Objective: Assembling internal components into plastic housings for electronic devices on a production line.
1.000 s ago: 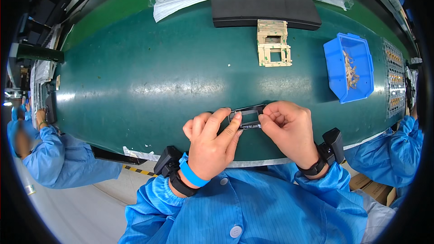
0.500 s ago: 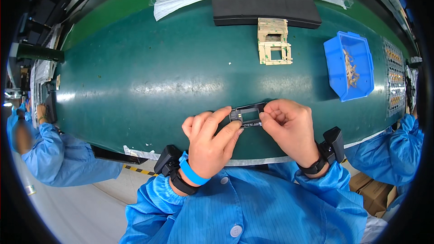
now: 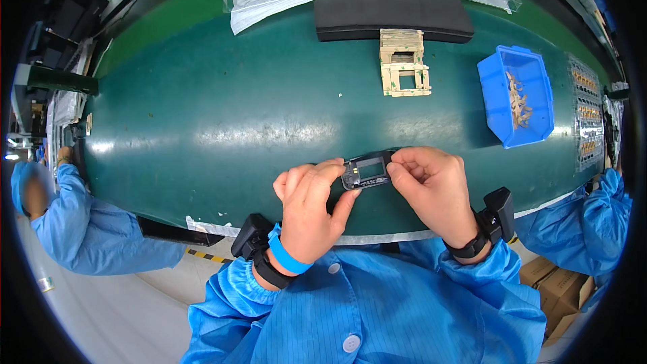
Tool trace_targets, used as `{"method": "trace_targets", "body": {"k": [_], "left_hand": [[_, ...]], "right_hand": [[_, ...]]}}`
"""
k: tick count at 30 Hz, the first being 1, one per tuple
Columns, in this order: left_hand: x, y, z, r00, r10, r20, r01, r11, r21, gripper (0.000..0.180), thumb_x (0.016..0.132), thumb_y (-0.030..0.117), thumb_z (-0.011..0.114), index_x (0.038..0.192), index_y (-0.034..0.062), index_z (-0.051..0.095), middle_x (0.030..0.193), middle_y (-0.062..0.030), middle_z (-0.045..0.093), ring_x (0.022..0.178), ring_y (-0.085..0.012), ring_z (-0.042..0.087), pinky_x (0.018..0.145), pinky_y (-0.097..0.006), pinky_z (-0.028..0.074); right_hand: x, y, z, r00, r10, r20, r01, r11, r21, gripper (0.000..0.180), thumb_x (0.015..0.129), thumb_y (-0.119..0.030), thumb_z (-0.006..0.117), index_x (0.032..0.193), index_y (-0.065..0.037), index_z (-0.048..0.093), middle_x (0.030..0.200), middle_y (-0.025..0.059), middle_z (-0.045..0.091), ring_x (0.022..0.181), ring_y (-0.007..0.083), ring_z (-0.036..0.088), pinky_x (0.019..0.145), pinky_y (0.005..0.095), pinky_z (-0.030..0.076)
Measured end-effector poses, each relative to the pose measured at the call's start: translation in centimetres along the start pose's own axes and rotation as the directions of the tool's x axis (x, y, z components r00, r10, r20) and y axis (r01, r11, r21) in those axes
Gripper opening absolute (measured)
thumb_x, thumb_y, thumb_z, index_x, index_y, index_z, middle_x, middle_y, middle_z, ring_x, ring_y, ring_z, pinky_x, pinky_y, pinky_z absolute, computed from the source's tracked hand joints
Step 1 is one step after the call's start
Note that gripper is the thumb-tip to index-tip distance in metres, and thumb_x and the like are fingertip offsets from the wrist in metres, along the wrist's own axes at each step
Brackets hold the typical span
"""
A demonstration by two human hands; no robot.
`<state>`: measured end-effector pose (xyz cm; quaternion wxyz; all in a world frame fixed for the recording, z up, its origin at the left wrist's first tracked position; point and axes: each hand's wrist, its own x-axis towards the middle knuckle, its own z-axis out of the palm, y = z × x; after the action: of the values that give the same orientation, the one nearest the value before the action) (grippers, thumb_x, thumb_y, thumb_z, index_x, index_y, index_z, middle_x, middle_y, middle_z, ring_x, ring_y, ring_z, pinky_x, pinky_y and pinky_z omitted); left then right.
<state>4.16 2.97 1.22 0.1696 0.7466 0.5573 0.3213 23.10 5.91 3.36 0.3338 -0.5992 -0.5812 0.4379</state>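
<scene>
Between my two hands, just above the near part of the table, is a small black rectangular frame [image 3: 364,184] with a window in its middle and some gold contacts at its left end. My left hand [image 3: 309,205] grips the frame's left end between thumb and fingers. At the opposite end, my right hand [image 3: 431,185] pinches the frame's right edge with thumb and forefinger, the other fingers curled. Whether a thin piece also lies in that pinch cannot be made out.
Beyond my hands on the green table [image 3: 269,94] lies a stack of tan adhesive frames [image 3: 405,87] against a long black block [image 3: 394,17]. A blue bin [image 3: 495,104] with tan scraps stands right. Plastic sheeting [image 3: 283,3] with several black frames is behind. Co-workers sit either side.
My left thumb and fingers have spread a little further apart on the frame, so more of its face shows. The frame has tilted slightly. My right hand has hardly moved.
</scene>
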Motion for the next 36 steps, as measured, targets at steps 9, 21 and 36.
{"method": "trace_targets", "body": {"k": [9, 21, 36], "left_hand": [[-0.4, 2.9, -0.1, 0.995, -0.088, 0.050, 0.086, 0.995, 0.049, 0.061, 0.062, 0.026, 0.087, 0.110, 0.0062, 0.057, 0.085, -0.0036, 0.055, 0.085, -0.0239, 0.051, 0.083, -0.037, 0.033], [4.4, 0.7, 0.6, 0.984, -0.096, 0.151, 0.101, 0.995, -0.024, 0.021, 0.085, 0.010, 0.066, 0.105, 0.0097, 0.072, 0.086, -0.0027, 0.057, 0.086, -0.0217, 0.049, 0.084, -0.033, 0.035], [4.8, 0.8, 1.1, 0.990, -0.087, 0.111, 0.087, 0.996, 0.006, 0.016, 0.081, 0.010, 0.071, 0.096, 0.0096, 0.074, 0.084, -0.0005, 0.060, 0.084, -0.0202, 0.049, 0.080, -0.033, 0.035]], "right_hand": [[0.5, 1.4, -1.6, 0.999, 0.022, -0.035, -0.017, 0.993, 0.120, 0.020, 0.085, -0.008, 0.069, 0.102, 0.003, 0.069, 0.081, 0.0117, 0.065, 0.061, 0.0154, 0.064, 0.055, 0.0266, 0.051], [1.5, 1.2, -1.5, 0.997, -0.017, 0.081, 0.017, 1.000, 0.001, 0.017, 0.083, -0.008, 0.071, 0.099, -0.003, 0.072, 0.076, 0.0064, 0.059, 0.058, 0.0134, 0.058, 0.051, 0.0258, 0.047], [1.4, 1.3, 0.0, 0.974, -0.222, -0.053, 0.206, 0.955, -0.211, 0.007, 0.081, -0.010, 0.069, 0.086, -0.005, 0.069, 0.076, 0.0102, 0.060, 0.066, 0.0289, 0.061, 0.058, 0.0368, 0.050]]}}
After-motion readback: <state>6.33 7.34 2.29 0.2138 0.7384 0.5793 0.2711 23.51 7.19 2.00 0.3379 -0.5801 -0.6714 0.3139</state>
